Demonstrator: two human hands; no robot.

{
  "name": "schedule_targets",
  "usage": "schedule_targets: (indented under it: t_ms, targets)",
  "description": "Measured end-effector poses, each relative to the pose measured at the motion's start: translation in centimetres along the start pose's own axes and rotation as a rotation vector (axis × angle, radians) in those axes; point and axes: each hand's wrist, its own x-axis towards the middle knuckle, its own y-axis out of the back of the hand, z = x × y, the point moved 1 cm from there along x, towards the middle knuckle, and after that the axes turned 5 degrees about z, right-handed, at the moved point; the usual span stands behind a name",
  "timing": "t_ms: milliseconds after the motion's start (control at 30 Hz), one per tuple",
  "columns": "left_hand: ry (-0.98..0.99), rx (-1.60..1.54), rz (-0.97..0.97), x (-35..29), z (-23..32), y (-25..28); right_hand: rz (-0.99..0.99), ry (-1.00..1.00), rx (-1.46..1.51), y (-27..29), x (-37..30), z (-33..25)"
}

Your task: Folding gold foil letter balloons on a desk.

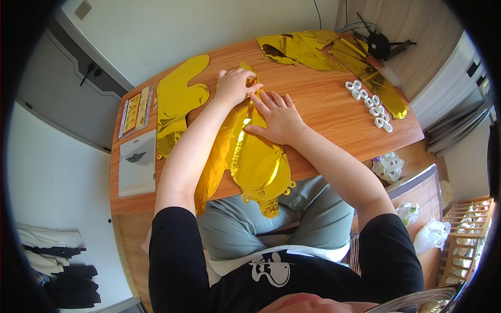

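Note:
A shiny gold foil balloon point(259, 161) lies flat and creased over the table's front edge, and its tabbed lower end hangs above my lap. At its far end, my left hand point(235, 87) has its fingers curled round a fold of the foil. My right hand point(277, 119) rests palm down with fingers spread, its thumb and fingertips on the balloon's right side. Another flat gold foil balloon point(180, 86) lies left of my left forearm, partly covered by it.
On the wooden table point(313, 104) are several small white rolls point(372, 101) at the right. More gold foil point(302, 49) lies along the back, beside a black router point(379, 46). A clear packet point(137, 164) and a small box point(136, 112) lie at the left.

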Motion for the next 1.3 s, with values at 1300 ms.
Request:
schedule_targets:
  t_ms: [1300]
  targets:
    - [-0.521, -0.382, -0.156, -9.8, 7.7, 8.5, -0.161, 0.049, -0.151, -0.6, 0.1, 0.6]
